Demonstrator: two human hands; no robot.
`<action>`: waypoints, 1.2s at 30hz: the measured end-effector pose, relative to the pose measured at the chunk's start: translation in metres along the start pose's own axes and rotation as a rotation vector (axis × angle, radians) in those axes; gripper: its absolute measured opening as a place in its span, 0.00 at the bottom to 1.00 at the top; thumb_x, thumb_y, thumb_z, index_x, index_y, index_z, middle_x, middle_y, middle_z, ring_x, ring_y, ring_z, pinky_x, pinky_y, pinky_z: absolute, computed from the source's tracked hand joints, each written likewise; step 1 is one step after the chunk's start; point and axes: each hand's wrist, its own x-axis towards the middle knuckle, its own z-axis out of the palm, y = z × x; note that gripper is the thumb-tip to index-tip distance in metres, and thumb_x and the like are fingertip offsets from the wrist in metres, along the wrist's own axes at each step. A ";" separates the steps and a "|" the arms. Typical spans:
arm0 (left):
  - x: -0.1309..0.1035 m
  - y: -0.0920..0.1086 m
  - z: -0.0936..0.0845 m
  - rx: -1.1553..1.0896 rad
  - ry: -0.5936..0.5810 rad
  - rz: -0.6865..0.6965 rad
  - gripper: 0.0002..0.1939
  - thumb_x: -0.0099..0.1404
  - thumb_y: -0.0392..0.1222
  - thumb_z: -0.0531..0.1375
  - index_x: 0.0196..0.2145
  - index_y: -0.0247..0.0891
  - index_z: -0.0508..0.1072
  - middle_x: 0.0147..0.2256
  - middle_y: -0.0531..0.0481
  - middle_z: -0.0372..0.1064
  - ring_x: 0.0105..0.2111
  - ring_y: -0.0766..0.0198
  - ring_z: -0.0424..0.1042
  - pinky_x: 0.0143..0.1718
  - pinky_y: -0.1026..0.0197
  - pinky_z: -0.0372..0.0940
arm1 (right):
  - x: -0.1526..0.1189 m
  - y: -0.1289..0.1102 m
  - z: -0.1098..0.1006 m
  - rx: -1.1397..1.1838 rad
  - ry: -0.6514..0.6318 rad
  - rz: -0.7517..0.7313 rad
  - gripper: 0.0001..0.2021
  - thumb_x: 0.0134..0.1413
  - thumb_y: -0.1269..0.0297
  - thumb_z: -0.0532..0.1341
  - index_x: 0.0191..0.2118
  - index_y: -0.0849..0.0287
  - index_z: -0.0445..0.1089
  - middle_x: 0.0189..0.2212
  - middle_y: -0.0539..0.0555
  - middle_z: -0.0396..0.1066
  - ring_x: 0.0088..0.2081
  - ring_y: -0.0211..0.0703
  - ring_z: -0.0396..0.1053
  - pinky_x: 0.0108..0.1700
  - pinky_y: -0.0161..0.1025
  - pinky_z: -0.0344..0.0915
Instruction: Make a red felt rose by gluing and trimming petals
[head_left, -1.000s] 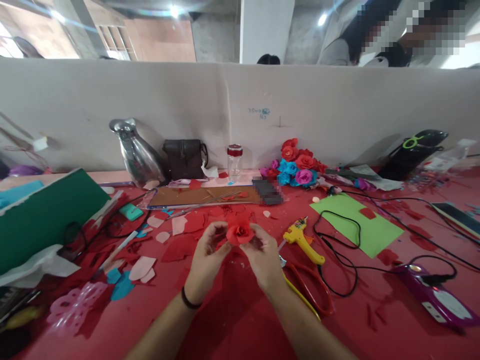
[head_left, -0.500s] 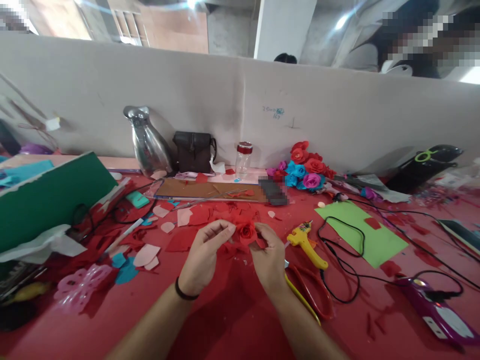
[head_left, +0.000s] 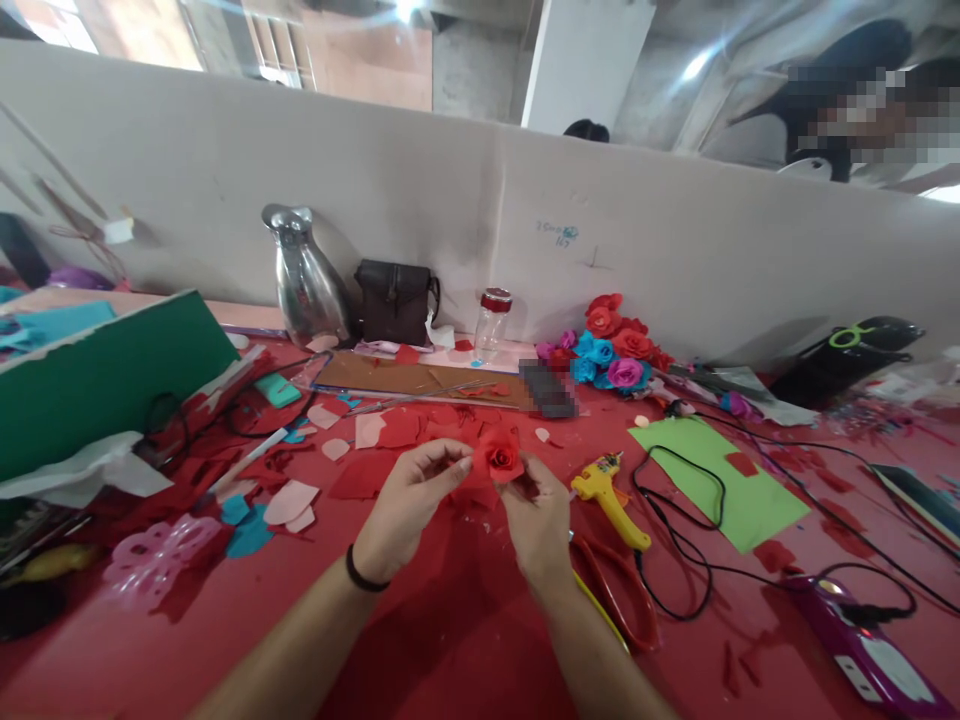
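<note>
A red paper rose (head_left: 502, 458) with a curled centre is held in my right hand (head_left: 538, 510), whose fingers wrap its base from the right. My left hand (head_left: 414, 495), with a dark band at the wrist, is just left of the rose; its thumb and fingertips are pinched together near the outer petal, and what lies between them is too small to make out. Loose red petals (head_left: 401, 428) lie on the table behind my hands. To the right of my right hand are a yellow glue gun (head_left: 611, 500) and red-handled scissors (head_left: 619, 590).
Green paper (head_left: 720, 485) and black cables lie to the right, near a purple power strip (head_left: 862, 640). Paper roses (head_left: 615, 345), a jar (head_left: 493, 322), a bag (head_left: 396, 303) and a metal jug (head_left: 304, 280) stand along the partition. A green board (head_left: 112, 380) is at left.
The rose has turned so its centre faces me more, and my left fingertips have drawn slightly apart from it. The camera view has shifted a little.
</note>
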 end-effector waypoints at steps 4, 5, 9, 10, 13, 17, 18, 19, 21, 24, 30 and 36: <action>0.001 -0.003 -0.001 -0.082 0.017 0.045 0.06 0.48 0.39 0.67 0.27 0.38 0.76 0.28 0.51 0.71 0.30 0.66 0.67 0.33 0.65 0.61 | -0.001 -0.003 0.000 -0.023 -0.003 -0.009 0.07 0.45 0.66 0.62 0.33 0.58 0.73 0.30 0.51 0.75 0.34 0.44 0.70 0.40 0.38 0.66; 0.002 -0.004 -0.001 -0.100 0.022 0.043 0.07 0.48 0.39 0.67 0.28 0.38 0.76 0.28 0.51 0.71 0.29 0.66 0.67 0.33 0.65 0.61 | -0.001 -0.003 0.000 -0.024 -0.012 -0.011 0.07 0.45 0.66 0.63 0.33 0.58 0.73 0.30 0.51 0.75 0.34 0.44 0.70 0.40 0.38 0.66; 0.004 -0.008 -0.001 -0.105 0.006 0.009 0.08 0.48 0.39 0.67 0.28 0.37 0.77 0.30 0.49 0.73 0.31 0.64 0.68 0.35 0.64 0.62 | -0.003 -0.003 0.001 -0.002 -0.050 -0.023 0.07 0.45 0.66 0.63 0.34 0.58 0.74 0.31 0.51 0.75 0.34 0.44 0.70 0.41 0.38 0.66; 0.004 -0.008 -0.001 -0.101 0.001 0.012 0.07 0.47 0.39 0.68 0.28 0.38 0.77 0.30 0.49 0.73 0.31 0.64 0.68 0.35 0.63 0.62 | -0.004 -0.003 0.001 -0.006 -0.054 -0.021 0.08 0.45 0.67 0.63 0.34 0.58 0.74 0.31 0.51 0.75 0.34 0.44 0.70 0.41 0.38 0.66; 0.002 -0.007 -0.001 -0.069 -0.006 0.049 0.07 0.47 0.39 0.67 0.27 0.38 0.77 0.29 0.49 0.72 0.31 0.63 0.68 0.34 0.63 0.63 | -0.005 -0.005 0.003 -0.022 -0.057 -0.006 0.07 0.45 0.67 0.63 0.34 0.58 0.74 0.32 0.52 0.75 0.34 0.43 0.70 0.40 0.38 0.66; -0.001 -0.004 0.000 0.006 0.026 0.144 0.06 0.47 0.39 0.67 0.25 0.38 0.76 0.31 0.48 0.71 0.33 0.61 0.68 0.35 0.63 0.63 | -0.005 -0.005 0.004 -0.021 -0.054 0.004 0.06 0.44 0.67 0.63 0.33 0.57 0.75 0.30 0.51 0.75 0.33 0.43 0.70 0.39 0.38 0.66; -0.001 -0.003 0.000 0.010 0.022 0.140 0.06 0.48 0.39 0.67 0.26 0.37 0.76 0.31 0.48 0.70 0.33 0.61 0.68 0.35 0.63 0.63 | -0.005 -0.004 0.004 -0.020 -0.055 0.006 0.06 0.44 0.68 0.63 0.32 0.57 0.75 0.29 0.51 0.75 0.33 0.43 0.70 0.39 0.38 0.67; -0.001 -0.003 0.000 0.008 0.010 0.124 0.06 0.48 0.40 0.67 0.26 0.37 0.76 0.30 0.49 0.70 0.31 0.62 0.67 0.34 0.63 0.63 | -0.005 -0.003 0.004 -0.018 -0.056 0.005 0.07 0.44 0.68 0.62 0.33 0.57 0.75 0.29 0.50 0.75 0.33 0.43 0.70 0.39 0.38 0.67; -0.001 -0.003 -0.001 -0.006 -0.007 0.095 0.07 0.48 0.40 0.67 0.27 0.37 0.75 0.28 0.50 0.70 0.29 0.64 0.67 0.33 0.64 0.63 | -0.005 -0.003 0.004 -0.013 -0.059 0.005 0.07 0.45 0.68 0.62 0.33 0.57 0.75 0.29 0.51 0.75 0.33 0.43 0.70 0.39 0.38 0.67; 0.000 -0.005 -0.002 -0.037 0.018 0.106 0.07 0.48 0.40 0.67 0.27 0.37 0.76 0.28 0.51 0.71 0.29 0.65 0.67 0.33 0.65 0.62 | -0.005 -0.003 0.004 -0.006 -0.055 0.008 0.07 0.46 0.67 0.62 0.34 0.57 0.75 0.30 0.52 0.75 0.34 0.44 0.70 0.40 0.39 0.66; 0.005 -0.007 -0.004 -0.152 0.006 0.026 0.14 0.48 0.37 0.67 0.36 0.38 0.76 0.28 0.50 0.73 0.28 0.66 0.69 0.31 0.65 0.63 | -0.006 -0.005 0.004 -0.032 -0.039 0.007 0.06 0.46 0.67 0.63 0.33 0.56 0.75 0.33 0.52 0.76 0.35 0.45 0.70 0.41 0.40 0.65; 0.003 -0.011 -0.001 -0.174 -0.002 -0.069 0.11 0.45 0.37 0.69 0.30 0.38 0.78 0.33 0.47 0.75 0.36 0.61 0.71 0.37 0.63 0.65 | -0.004 -0.007 0.006 0.124 -0.053 0.046 0.06 0.46 0.64 0.64 0.33 0.56 0.74 0.31 0.51 0.75 0.34 0.43 0.70 0.40 0.39 0.65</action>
